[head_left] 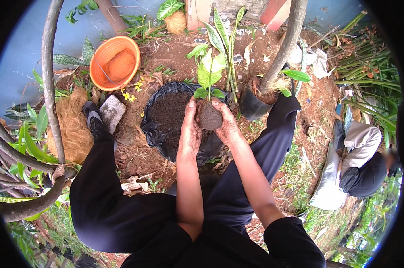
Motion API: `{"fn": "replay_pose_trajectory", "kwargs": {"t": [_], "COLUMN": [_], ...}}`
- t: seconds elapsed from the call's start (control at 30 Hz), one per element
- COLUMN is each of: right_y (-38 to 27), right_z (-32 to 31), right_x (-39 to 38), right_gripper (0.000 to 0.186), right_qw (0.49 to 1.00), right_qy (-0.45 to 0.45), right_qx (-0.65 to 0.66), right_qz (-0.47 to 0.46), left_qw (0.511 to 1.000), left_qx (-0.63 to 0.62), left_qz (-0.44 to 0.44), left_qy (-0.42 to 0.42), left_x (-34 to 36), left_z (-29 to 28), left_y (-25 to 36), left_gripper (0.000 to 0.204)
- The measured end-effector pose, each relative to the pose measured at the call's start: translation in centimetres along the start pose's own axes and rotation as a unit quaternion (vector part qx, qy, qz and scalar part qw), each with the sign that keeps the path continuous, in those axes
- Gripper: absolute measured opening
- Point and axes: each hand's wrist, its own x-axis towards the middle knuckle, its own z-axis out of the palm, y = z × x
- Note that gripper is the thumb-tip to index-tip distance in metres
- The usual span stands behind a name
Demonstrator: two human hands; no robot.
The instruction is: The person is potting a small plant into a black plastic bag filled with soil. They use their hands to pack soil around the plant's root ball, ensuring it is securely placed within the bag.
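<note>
Between my two palms is a round ball of dark soil [210, 116], with a leafy green plant [209, 71] rising upright from its top. My left hand [191, 127] presses on the ball's left side and my right hand [228, 123] cups its right side. Soil covers the skin of both hands and wrists. Below and to the left lies a black plastic sheet [150, 134] with a heap of loose dark soil [166, 111] on it. The underside of the ball cannot be made out.
An orange bucket [99, 67] lies tilted at the far left, near a grey stone [112, 112] and brown coconut fibre [70, 129]. A black pot [251, 105] stands right of my hands. Snake plants [229, 40] grow behind. Another person [362, 174] sits at the right beside a white sack [329, 187].
</note>
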Motion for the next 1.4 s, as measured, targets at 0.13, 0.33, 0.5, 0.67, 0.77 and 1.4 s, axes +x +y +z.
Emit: {"fn": "replay_pose_trajectory", "kwargs": {"t": [0.13,0.33,0.5,0.67,0.77,1.4], "right_y": [0.0,0.1,-0.4,-0.1,0.0,0.2], "right_z": [-0.1,-0.4,-0.5,-0.6,-1.1,-0.3], "right_x": [0.1,0.1,0.2,0.6,0.8,0.6], "right_gripper": [0.042,0.034,0.028,0.030,0.029,0.028], "right_qw": [1.000,0.997,0.990,0.988,0.986,0.991], "right_qy": [0.007,-0.003,-0.027,0.017,-0.005,-0.014], "right_qx": [0.009,0.080,0.135,0.151,0.165,0.134], "right_qz": [0.012,0.010,-0.002,-0.012,-0.004,-0.004], "left_qw": [0.999,0.992,0.991,0.960,0.983,0.899], "left_qx": [0.044,0.123,0.127,0.268,0.178,0.422], "left_qz": [0.004,0.031,0.008,0.065,0.014,0.075], "left_qy": [0.013,0.028,0.033,0.055,0.032,0.091], "left_x": [0.1,0.4,0.4,0.0,0.6,0.6], "left_z": [-0.1,0.1,-0.8,-0.3,-1.2,-1.6], "left_y": [-0.4,-0.6,-1.0,-1.0,-1.2,-0.6], "left_gripper": [0.060,0.071,0.077,0.078,0.087,0.090]}}
